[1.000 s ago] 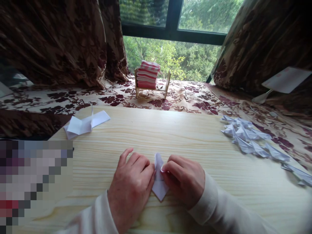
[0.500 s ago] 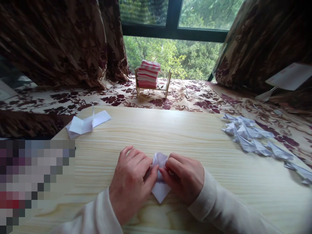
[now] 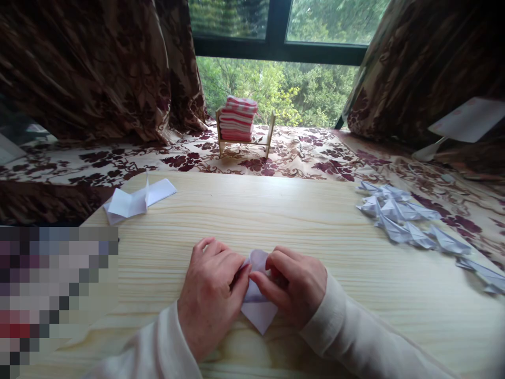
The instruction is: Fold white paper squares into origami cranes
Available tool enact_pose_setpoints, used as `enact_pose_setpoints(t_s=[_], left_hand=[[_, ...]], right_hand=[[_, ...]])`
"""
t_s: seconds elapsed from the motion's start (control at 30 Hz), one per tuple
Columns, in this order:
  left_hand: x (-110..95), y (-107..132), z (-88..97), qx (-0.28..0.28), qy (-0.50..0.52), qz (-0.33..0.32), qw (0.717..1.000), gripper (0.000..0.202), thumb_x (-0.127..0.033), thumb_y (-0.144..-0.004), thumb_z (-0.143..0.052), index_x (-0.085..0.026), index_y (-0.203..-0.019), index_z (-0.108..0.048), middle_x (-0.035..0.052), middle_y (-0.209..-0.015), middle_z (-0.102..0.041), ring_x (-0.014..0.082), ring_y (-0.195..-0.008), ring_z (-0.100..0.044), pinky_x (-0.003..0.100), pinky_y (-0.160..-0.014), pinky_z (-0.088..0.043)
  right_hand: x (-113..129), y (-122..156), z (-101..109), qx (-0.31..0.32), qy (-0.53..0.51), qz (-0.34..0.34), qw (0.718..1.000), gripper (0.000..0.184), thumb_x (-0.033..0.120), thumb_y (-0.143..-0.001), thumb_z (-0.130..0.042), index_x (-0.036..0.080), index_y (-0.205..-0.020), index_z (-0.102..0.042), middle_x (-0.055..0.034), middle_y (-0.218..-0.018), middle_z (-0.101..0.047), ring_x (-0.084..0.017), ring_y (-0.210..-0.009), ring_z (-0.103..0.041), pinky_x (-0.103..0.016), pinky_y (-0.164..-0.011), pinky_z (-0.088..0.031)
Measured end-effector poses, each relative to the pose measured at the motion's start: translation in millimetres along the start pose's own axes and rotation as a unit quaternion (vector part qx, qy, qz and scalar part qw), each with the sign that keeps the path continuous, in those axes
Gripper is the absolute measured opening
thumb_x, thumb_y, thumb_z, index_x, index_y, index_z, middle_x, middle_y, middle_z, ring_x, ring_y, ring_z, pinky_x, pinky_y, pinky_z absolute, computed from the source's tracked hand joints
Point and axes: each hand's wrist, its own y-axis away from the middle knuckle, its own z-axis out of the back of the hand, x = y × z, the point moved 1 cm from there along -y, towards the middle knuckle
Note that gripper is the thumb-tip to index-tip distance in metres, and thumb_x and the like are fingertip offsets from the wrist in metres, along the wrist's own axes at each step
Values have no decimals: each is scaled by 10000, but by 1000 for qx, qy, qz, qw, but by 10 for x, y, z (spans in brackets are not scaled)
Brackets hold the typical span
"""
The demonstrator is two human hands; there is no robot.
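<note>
A small piece of folded white paper [image 3: 260, 316] lies on the wooden table in front of me, one pointed corner toward me. My left hand [image 3: 215, 289] grips its left edge, thumb on top and the other fingers curled along the side. From the right, my right hand [image 3: 295, 287] pinches the paper, its thumb reaching across the middle near my left thumb. The fingers cover both sides of the sheet; a rounded upper part and the lower corner show between them.
Several folded paper boats [image 3: 410, 216] sit along the table's right edge. Partly unfolded white paper [image 3: 130, 202] lies at the far left. Beyond the table [image 3: 236, 200], pink-and-white folded cloths [image 3: 236, 121] stand in a small wooden rack [image 3: 269, 141] on flowered fabric.
My thumbs have shifted slightly left and up on the paper, and its lower part looks wider now. The whole view has shifted a little.
</note>
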Motion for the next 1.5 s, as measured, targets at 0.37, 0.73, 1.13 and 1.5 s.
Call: enact_pose_setpoints(t_s=[0.37,0.73,1.13,1.5], left_hand=[[-21,9,33,-3,15,19,1000,248,-149,-788,-479,-165,-540,-484,-21,-552,-506,137,-646,-459,405,-840,-329],[-62,220,181,7,8,7,1000,136,-171,-783,-493,-208,-738,-616,-6,-693,-582,154,-717,-503,463,-912,-292],[-70,191,146,58,36,7,998,141,-179,-806,-464,-192,-705,-562,-8,-717,-534,145,-753,-468,460,-973,-223],[-158,203,70,12,1,4,1000,46,-220,-733,-562,-190,-736,-596,12,-741,-567,181,-769,-502,472,-924,-277]], right_hand=[[71,36,22,-21,46,113,992,261,181,-832,-407,173,-580,-475,13,-554,-450,-91,-473,-378,-225,-462,-234],[60,42,4,-37,70,117,990,241,185,-825,-430,165,-606,-527,6,-558,-476,-96,-472,-394,-234,-453,-246],[-84,38,59,66,-70,125,987,182,225,-840,-412,193,-833,-592,-18,-691,-522,-103,-561,-466,-206,-504,-329],[-88,53,45,39,-45,122,991,146,194,-828,-425,181,-757,-553,2,-653,-500,-99,-532,-431,-213,-486,-307]])
